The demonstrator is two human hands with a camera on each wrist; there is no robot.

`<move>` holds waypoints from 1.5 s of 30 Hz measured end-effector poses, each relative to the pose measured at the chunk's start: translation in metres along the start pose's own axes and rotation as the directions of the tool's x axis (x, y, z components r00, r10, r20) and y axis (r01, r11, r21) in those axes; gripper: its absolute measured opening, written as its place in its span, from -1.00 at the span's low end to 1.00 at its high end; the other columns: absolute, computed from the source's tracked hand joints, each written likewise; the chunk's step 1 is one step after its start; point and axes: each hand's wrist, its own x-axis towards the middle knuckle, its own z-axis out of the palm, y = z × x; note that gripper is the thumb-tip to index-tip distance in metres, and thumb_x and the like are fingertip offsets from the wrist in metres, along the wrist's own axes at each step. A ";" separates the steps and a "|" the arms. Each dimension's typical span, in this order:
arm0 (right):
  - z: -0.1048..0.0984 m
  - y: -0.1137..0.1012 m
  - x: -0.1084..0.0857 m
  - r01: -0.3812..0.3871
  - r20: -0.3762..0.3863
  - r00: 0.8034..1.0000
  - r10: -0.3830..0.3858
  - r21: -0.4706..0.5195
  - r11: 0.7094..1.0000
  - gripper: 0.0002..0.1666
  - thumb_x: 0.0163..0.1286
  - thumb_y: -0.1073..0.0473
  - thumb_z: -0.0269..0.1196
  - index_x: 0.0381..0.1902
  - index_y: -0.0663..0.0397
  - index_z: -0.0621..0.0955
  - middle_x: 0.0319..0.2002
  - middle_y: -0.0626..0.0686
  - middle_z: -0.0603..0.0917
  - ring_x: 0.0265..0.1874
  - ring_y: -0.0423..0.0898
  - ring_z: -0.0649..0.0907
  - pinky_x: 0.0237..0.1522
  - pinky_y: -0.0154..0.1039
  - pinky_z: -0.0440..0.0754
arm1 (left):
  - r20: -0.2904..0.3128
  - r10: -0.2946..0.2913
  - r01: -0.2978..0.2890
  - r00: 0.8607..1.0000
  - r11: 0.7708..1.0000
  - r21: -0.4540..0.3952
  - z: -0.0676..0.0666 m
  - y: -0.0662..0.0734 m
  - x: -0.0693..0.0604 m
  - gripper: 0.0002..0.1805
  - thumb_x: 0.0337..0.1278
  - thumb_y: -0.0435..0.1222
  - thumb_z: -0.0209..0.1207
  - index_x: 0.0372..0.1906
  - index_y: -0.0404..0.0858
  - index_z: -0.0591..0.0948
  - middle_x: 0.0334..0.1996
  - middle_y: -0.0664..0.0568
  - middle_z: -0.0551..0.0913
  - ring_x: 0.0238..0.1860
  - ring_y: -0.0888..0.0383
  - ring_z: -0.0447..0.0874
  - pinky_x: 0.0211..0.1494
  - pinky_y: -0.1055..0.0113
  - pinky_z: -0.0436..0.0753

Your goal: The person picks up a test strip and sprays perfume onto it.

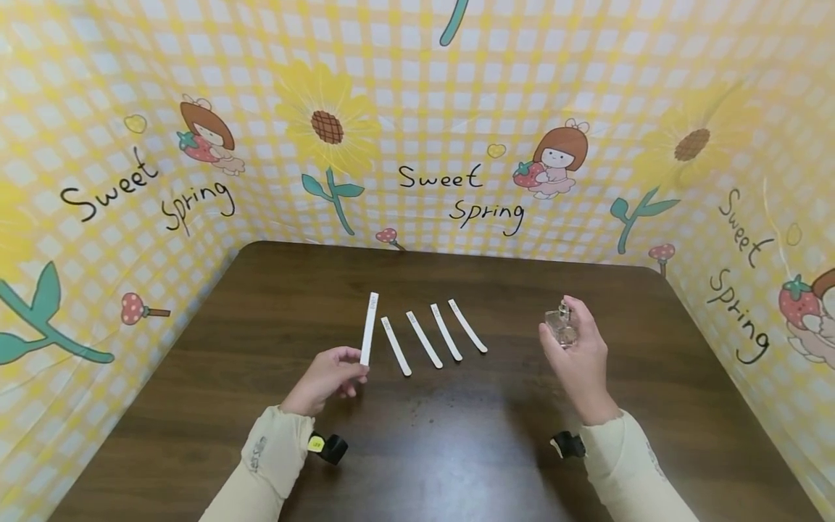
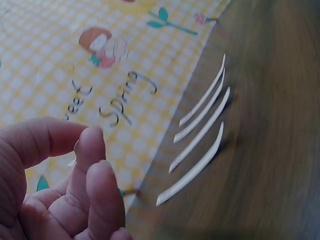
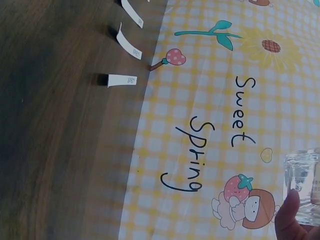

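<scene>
Head: left hand [image 1: 329, 378] pinches strip [image 1: 369, 330], right hand [image 1: 582, 366] grips bottle [image 1: 559, 328] — four strips [image 1: 425, 340] between (cloth [image 1: 424, 109] behind).

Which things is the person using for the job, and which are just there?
Seem part of the job:
straight white paper-like strip, in the left grip
small clear glass-looking bottle, in the right grip
four curved white paper-like strips, probably

Just there:
dark brown wood-grained table
yellow-and-white checked cloth
black wrist cameras
</scene>
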 end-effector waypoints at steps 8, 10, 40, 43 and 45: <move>-0.006 0.002 -0.004 0.009 -0.025 1.000 -0.009 0.012 1.000 -0.37 0.09 0.47 0.32 0.15 0.24 0.42 -0.19 0.33 0.62 -0.42 -0.53 0.47 -0.46 -0.66 0.45 | -0.037 -0.083 0.082 0.996 0.996 -0.041 -0.023 -0.011 0.009 -0.61 0.18 -0.39 0.14 0.06 -0.52 0.42 -0.55 0.10 0.63 -0.71 0.31 0.45 -0.61 0.46 0.38; -0.007 0.002 -0.005 0.003 -0.022 1.000 -0.003 0.017 1.000 -0.37 0.09 0.48 0.32 0.15 0.24 0.42 -0.18 0.35 0.62 -0.42 -0.52 0.47 -0.47 -0.66 0.45 | -0.038 -0.100 0.097 0.994 0.994 -0.058 -0.027 -0.014 0.010 -0.61 0.19 -0.39 0.13 0.07 -0.52 0.41 -0.56 0.12 0.63 -0.71 0.32 0.46 -0.62 0.47 0.38; -0.017 0.002 -0.018 -0.007 -0.016 1.000 0.008 0.051 0.999 -0.37 0.06 0.52 0.34 0.13 0.26 0.44 -0.16 0.34 0.62 -0.38 -0.54 0.49 -0.45 -0.66 0.46 | -0.021 -0.219 0.220 0.975 0.975 0.023 -0.034 -0.030 0.028 -0.67 0.19 -0.39 0.18 0.00 -0.49 0.48 -0.61 0.17 0.65 -0.74 0.32 0.49 -0.61 0.47 0.42; -0.018 0.002 -0.019 -0.004 -0.014 1.000 0.005 0.056 0.998 -0.36 0.05 0.53 0.33 0.13 0.27 0.44 -0.13 0.35 0.62 -0.37 -0.56 0.49 -0.44 -0.66 0.46 | -0.018 -0.240 0.240 0.971 0.970 0.032 -0.035 -0.030 0.030 -0.60 0.20 -0.38 0.18 0.08 -0.50 0.42 -0.60 0.16 0.65 -0.75 0.31 0.48 -0.63 0.48 0.41; -0.018 0.002 -0.019 -0.003 -0.015 1.000 0.004 0.056 0.998 -0.36 0.05 0.54 0.34 0.13 0.27 0.44 -0.11 0.34 0.62 -0.36 -0.56 0.49 -0.44 -0.66 0.46 | -0.017 -0.253 0.254 0.967 0.967 0.036 -0.036 -0.030 0.032 -0.58 0.20 -0.38 0.17 0.11 -0.49 0.39 -0.60 0.15 0.65 -0.75 0.31 0.48 -0.64 0.49 0.39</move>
